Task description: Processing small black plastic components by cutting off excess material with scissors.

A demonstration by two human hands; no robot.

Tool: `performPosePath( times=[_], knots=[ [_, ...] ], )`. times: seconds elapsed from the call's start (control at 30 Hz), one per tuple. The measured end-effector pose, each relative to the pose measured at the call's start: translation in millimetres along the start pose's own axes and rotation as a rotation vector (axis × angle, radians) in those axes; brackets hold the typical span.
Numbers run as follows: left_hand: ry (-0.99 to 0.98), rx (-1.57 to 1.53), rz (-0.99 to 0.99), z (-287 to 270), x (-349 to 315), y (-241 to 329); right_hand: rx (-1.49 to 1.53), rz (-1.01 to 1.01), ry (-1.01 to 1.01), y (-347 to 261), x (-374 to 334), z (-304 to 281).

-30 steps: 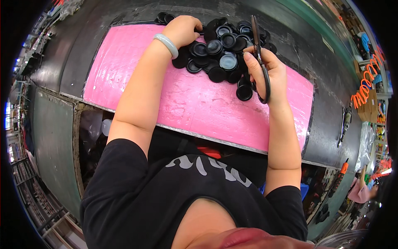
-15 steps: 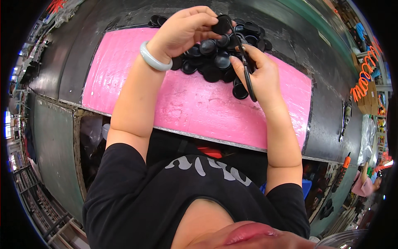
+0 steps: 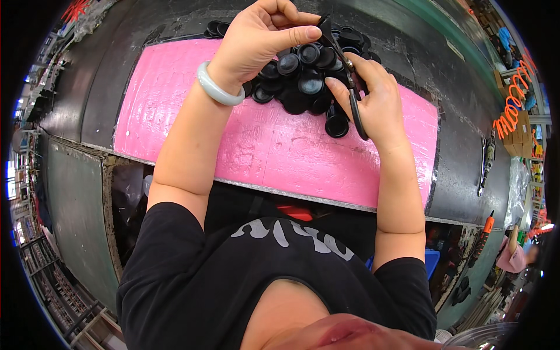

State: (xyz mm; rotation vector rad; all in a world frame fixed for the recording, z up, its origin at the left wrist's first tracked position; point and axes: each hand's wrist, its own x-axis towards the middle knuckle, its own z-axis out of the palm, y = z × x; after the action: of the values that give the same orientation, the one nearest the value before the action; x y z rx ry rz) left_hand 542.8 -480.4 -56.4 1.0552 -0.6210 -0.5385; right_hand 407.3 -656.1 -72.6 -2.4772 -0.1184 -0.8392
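Where a second ago it lay flat on the caps (image 3: 303, 81), the left hand (image 3: 259, 38) is now raised, fingers pinching one black cap (image 3: 325, 24) against the scissors (image 3: 349, 87), which the right hand (image 3: 373, 96) grips closer in than before, above the pile on the pink mat (image 3: 280, 151).

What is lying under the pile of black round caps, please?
A pink mat lies under the pile of black round caps, on a dark workbench. Both hands cover parts of the pile, so the mat beneath them is hidden.
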Motion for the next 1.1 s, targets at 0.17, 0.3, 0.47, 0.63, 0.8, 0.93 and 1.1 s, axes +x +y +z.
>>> performPosePath(
  times=[0.17,0.3,0.47,0.63,0.8,0.93,1.1],
  knots=[
    [0.055,0.058,-0.002,0.3,1.2,0.0,0.027,0.018,-0.051,1.8,-0.6,0.7],
    [0.098,0.092,-0.018,-1.9,0.5,-0.9,0.047,0.056,-0.099,-2.3,-1.1,1.5],
    [0.147,0.082,-0.015,4.8,0.4,-0.1,0.087,0.103,-0.103,-2.0,-2.6,4.1],
    [0.189,0.064,0.029,5.5,0.0,-7.5,0.079,0.108,-0.115,-3.2,-2.8,4.0],
    [0.267,0.062,-0.025,-0.8,0.8,-10.0,0.071,0.118,-0.119,-2.0,-4.5,4.4],
    [0.012,-0.242,0.079,-17.9,10.2,-21.0,0.334,0.235,-0.15,-9.2,-6.0,7.1],
    [-0.077,-0.374,0.003,-9.8,8.7,-22.0,0.647,0.457,-0.334,-13.2,-4.2,1.2]
  ],
)
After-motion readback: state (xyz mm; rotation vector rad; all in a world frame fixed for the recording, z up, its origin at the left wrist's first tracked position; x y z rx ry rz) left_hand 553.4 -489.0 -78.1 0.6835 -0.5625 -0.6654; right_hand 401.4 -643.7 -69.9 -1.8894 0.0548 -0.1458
